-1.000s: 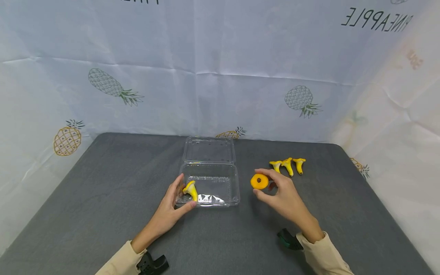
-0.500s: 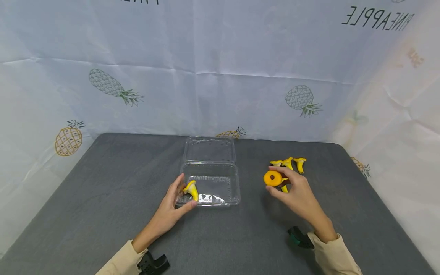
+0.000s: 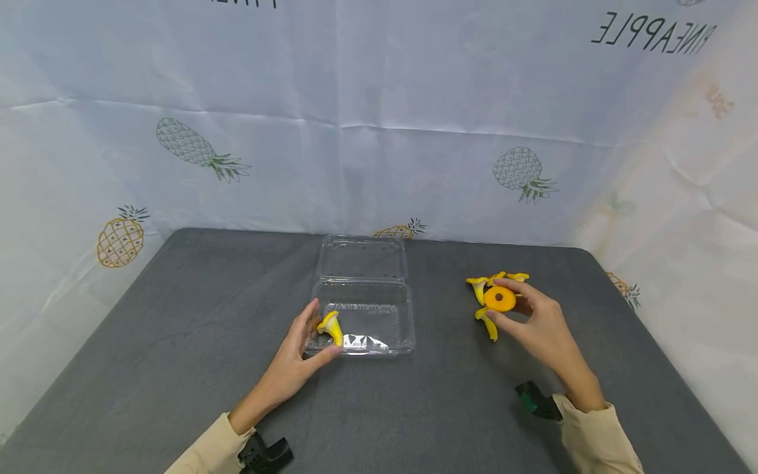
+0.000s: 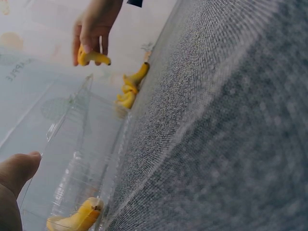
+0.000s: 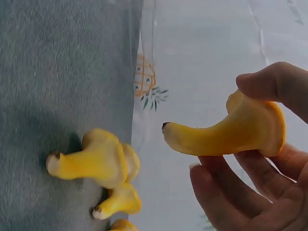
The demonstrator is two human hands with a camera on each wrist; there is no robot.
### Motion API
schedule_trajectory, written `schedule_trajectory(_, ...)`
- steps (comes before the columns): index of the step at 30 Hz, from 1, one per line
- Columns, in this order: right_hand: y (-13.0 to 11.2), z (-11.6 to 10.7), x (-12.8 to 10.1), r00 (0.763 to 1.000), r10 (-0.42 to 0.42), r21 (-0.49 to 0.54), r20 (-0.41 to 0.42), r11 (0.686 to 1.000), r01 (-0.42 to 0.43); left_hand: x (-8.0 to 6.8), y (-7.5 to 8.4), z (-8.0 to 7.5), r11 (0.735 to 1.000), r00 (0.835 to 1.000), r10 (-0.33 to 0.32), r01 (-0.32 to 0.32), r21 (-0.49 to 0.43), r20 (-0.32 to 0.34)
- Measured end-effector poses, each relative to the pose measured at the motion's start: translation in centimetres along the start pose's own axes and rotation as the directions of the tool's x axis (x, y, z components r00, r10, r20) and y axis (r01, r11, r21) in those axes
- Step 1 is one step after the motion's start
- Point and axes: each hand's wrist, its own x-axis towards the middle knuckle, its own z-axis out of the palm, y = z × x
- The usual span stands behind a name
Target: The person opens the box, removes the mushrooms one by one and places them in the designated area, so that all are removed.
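My right hand [image 3: 541, 326] pinches a yellow chanterelle mushroom [image 5: 226, 132] between thumb and fingers, raised above the table. In the head view its round orange cap faces the camera; the right wrist view shows its curved stem with a dark tip. Several more chanterelles [image 3: 488, 325] lie on the table beside and behind that hand, partly covered by it. A clear plastic clamshell box [image 3: 408, 316] stands with its lid [image 3: 362, 258] folded back. One chanterelle [image 3: 333, 327] lies in its front left corner. My left hand [image 3: 290, 359] holds that corner, thumb at the front edge, fingers at the left side.
Both things stand on a grey cloth-covered table [image 3: 195, 329]. Behind it hangs a pale curtain [image 3: 379, 171] with pineapple prints. Black wrist devices [image 3: 537, 401] sit below both hands.
My right hand has moved right, away from the box, carrying the chanterelle over to the loose ones. One loose chanterelle now shows in front of that hand. The left hand stays at the box.
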Motion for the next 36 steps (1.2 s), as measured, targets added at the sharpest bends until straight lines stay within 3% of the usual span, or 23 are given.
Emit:
schedule_trajectory(15,2.1,-1.1,0.2,0.988,0.121,-0.023,0.094,0.993,-0.119,0.0,-0.1,0.0,1.0,1.0,0.005,-0.005,0.001,0.001)
schedule_trajectory(36,4.7,-0.8,0.2,0.96,0.258,-0.058,0.109,0.966,-0.253,0.0,-0.2,0.0,1.0,1.0,0.009,-0.009,-0.001,0.003)
